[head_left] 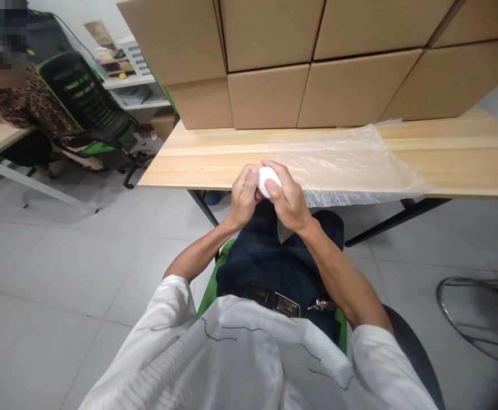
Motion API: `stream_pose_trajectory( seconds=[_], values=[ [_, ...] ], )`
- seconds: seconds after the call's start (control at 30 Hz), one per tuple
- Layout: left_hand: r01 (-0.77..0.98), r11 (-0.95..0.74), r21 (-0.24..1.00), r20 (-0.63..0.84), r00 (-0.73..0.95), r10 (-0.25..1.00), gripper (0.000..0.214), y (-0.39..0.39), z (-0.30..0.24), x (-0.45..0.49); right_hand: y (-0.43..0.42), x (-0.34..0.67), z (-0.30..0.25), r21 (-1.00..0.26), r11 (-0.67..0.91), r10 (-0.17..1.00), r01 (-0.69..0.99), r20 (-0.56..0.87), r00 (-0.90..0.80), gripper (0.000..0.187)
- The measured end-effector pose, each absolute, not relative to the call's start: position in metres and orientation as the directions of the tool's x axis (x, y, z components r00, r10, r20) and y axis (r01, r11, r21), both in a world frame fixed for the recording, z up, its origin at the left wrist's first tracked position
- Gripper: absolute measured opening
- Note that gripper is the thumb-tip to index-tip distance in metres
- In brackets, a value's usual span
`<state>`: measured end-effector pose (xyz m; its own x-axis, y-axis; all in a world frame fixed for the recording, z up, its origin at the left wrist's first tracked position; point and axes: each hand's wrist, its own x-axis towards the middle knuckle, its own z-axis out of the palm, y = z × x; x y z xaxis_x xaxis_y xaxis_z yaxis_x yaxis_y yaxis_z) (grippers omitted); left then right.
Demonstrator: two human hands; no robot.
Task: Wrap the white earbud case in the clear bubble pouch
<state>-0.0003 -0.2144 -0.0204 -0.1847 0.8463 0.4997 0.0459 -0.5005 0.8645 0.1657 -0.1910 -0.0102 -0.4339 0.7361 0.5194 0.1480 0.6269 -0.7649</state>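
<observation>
Mostly cardboard boxes [270, 62] up top, stacked two high along the back of the wooden table [189, 165]. A clear plastic sheet [346, 162] lies flat on the table's near half, its front edge hanging over the table edge. Off to the left: a green and black office chair [89, 105], another desk with a seated person, shelving behind.

Both hands meet just off the table's near edge, above the lap. Left hand [243, 196] is curled closed, fingers wrapped on the left side of a small white object [268, 179]. Right hand [288, 196] is also curled closed, thumb and forefinger over the object's top and right side. So both hold it, pinched between them; it touches neither table nor sheet.

Risks, as a judgement: the object looks smooth and rounded, and it sits in fingertips over open floor, not over the table. A slip of either grip would likely drop it to the tiles or into the lap. The overhanging sheet is just beside the right hand; a knuckle catching that edge could drag the sheet off.

Orientation: only the upper part shows, roundish. Its long axis seems to run roughly left-right, tilted slightly down to the right, but most is hidden by fingers, so which end points where I cannot tell.
</observation>
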Motion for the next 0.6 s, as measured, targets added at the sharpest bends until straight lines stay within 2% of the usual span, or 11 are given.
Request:
stream_pose_trajectory(
  seconds=[0.23,0.43,0.53,0.6],
  values=[
    [0.069,-0.522,0.850,0.526,-0.147,0.837,0.074,-0.217,-0.022,0.003,-0.198,0.161,-0.011,-0.787,0.606,0.771,0.112,0.547,-0.325,0.091],
    [-0.019,-0.460,0.888,0.452,-0.154,0.879,0.072,-0.216,-0.026,0.007,-0.198,0.157,-0.016,-0.791,0.599,0.788,0.124,0.555,-0.267,0.098],
    [-0.033,-0.455,0.890,0.446,-0.147,0.883,0.071,-0.216,-0.027,0.006,-0.197,0.156,-0.019,-0.817,0.570,0.801,0.085,0.530,-0.278,0.099],
    [-0.035,-0.450,0.892,0.443,-0.121,0.888,0.069,-0.216,-0.028,0.005,-0.196,0.156,-0.020,-0.803,0.591,0.773,0.082,0.534,-0.342,0.102]
  ],
)
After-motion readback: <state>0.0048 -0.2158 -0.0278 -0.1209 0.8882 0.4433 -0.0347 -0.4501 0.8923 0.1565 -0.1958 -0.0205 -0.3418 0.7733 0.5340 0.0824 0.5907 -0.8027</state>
